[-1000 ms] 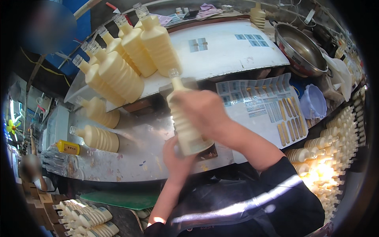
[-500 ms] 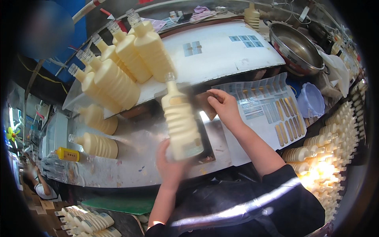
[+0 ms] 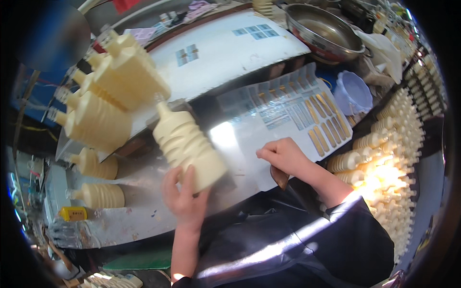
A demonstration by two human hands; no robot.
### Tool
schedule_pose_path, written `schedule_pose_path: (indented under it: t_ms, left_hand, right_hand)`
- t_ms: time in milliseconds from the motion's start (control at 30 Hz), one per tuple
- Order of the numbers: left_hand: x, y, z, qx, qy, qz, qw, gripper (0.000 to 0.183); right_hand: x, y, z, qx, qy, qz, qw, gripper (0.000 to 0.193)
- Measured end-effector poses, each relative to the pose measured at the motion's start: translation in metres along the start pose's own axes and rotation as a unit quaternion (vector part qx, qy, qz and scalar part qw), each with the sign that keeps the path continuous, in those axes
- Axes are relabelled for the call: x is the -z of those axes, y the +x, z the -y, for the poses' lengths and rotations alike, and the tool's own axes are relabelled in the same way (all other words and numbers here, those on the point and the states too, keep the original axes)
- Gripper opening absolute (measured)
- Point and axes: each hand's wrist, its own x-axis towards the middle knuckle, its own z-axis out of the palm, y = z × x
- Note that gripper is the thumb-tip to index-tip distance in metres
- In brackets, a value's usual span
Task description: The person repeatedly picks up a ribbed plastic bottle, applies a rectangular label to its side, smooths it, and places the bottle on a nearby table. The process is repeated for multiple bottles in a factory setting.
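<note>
My left hand (image 3: 185,194) grips a cream-coloured ribbed bottle (image 3: 194,153) low on its side, by the base. The bottle leans away from me, its clear threaded neck pointing to the far left, over a dark block on the table. My right hand (image 3: 285,157) is closed on a small flat brown scraper-like piece (image 3: 279,177), which hangs below the fingers near the table's front edge. Just beyond that hand lies a backing sheet (image 3: 269,165) bearing blue and gold stickers (image 3: 330,115). The bottle is slightly blurred.
A white raised board (image 3: 225,62) carries several cream bottles (image 3: 98,117) and blue stickers (image 3: 255,32). Two more bottles (image 3: 103,195) and a yellow container (image 3: 73,213) are at left. A metal basin (image 3: 321,33), a lilac bucket (image 3: 353,93) and many stacked bottles (image 3: 384,158) stand at right.
My right hand has moved back from the bottle toward me, carrying the brown piece. The bottle is turned more, its neck tilted further left. The whole view has also shifted.
</note>
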Motion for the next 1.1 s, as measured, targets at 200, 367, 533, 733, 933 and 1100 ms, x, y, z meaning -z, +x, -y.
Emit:
schedule_pose_path:
  t_ms: [200,367,533,733,933,1100]
  left_hand:
    - [-0.003,-0.008,-0.008,0.035,0.002,0.014,0.999,0.062]
    - [0.004,0.014,-0.038,-0.055,0.013,-0.006,0.998,0.052]
    - [-0.023,0.028,-0.068,-0.119,-0.181,0.131,0.967,0.035]
    - [-0.069,0.032,-0.089,0.01,-0.255,0.248,0.935,0.032]
    - [-0.113,0.028,-0.087,-0.033,-0.123,0.328,0.936,0.041]
    - [-0.113,0.02,-0.086,-0.075,-0.056,0.357,0.93,0.051]
  right_hand:
    - [0.013,-0.038,-0.044,0.069,-0.236,-0.198,0.949,0.018]
    - [0.016,-0.004,-0.056,0.083,-0.259,-0.215,0.938,0.028]
    - [0.012,0.016,-0.047,-0.03,-0.356,-0.074,0.931,0.045]
    - [-0.006,-0.029,-0.03,0.043,-0.358,0.038,0.932,0.059]
    - [0.015,-0.027,-0.046,0.075,-0.368,-0.06,0.925,0.068]
    - [-0.001,-0.075,-0.051,0.014,-0.452,-0.008,0.892,0.069]
